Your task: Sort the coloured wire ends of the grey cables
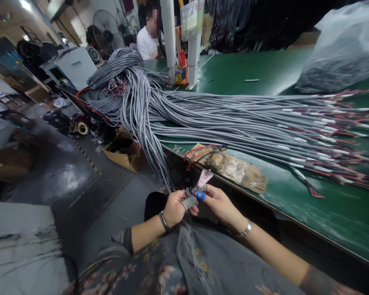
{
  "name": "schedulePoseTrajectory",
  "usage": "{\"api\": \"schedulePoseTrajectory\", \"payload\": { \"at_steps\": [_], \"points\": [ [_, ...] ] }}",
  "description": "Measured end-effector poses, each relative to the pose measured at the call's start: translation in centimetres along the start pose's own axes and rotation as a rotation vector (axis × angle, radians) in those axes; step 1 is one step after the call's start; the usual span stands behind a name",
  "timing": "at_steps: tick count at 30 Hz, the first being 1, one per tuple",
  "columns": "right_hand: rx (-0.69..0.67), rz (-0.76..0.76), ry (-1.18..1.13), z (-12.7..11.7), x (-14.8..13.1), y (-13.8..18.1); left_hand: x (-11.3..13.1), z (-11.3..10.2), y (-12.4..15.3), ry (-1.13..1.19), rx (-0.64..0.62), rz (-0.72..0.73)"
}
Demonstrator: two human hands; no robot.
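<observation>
In front of my lap my two hands meet at a small bunch of coloured wires point(187, 191), red and green among them. My left hand point(174, 209) is closed around the wires, with grey wrapping point(189, 202) on one finger. Facing it, my right hand point(223, 206) is closed in a pinch and wears blue tape point(199, 195) on the thumb. A pale pinkish piece point(204, 178) sticks up by the right fingertips; its kind is unclear. Grey cables point(146, 119) hang off the bench, their lower ends reaching down close behind my left hand.
Many grey cables point(221, 110) lie along the green bench point(295, 221), their stripped ends at right. A worn board point(233, 168) with wires sits at the bench edge. A plastic bag point(347, 45) stands back right. A cardboard box point(126, 151) is on the floor; a person point(147, 41) sits beyond.
</observation>
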State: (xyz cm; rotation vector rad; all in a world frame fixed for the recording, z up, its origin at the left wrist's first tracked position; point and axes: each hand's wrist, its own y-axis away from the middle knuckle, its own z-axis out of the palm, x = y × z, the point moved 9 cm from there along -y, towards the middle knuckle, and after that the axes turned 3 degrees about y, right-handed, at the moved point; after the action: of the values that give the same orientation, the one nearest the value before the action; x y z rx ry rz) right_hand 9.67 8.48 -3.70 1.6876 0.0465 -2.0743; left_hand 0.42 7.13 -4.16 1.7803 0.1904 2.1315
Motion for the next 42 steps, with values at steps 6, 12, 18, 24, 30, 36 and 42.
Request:
{"api": "schedulePoseTrajectory", "payload": {
  "at_steps": [6, 12, 18, 24, 30, 36, 42],
  "points": [
    [0.064, 0.050, -0.131, -0.5, 1.3, 0.0, -0.6, -1.0, -0.2, 0.068, 0.090, 0.023],
    [0.144, 0.108, -0.394, -2.2, 2.4, -0.8, -0.2, -1.4, 0.1, 0.158, 0.135, 0.062],
    [0.094, 0.018, -0.316, -2.4, -0.4, -1.6, 1.1, -0.2, -0.3, 0.211, 0.109, 0.064],
    [0.202, -0.064, -0.184, -2.9, -1.6, -1.4, 1.4, 0.6, -0.8, 0.230, 0.073, 0.030],
    [0.179, -0.060, -0.193, -2.5, -1.9, -1.3, 1.2, 0.6, -1.1, 0.220, 0.038, 0.035],
    [0.140, -0.044, -0.240, -2.0, -1.4, -1.6, 1.1, 0.5, -1.2, 0.172, 0.031, 0.024],
    [0.109, 0.008, -0.406, -1.4, -0.4, -2.2, 0.8, 0.7, -1.1, 0.132, 0.031, -0.009]
  ]
}}
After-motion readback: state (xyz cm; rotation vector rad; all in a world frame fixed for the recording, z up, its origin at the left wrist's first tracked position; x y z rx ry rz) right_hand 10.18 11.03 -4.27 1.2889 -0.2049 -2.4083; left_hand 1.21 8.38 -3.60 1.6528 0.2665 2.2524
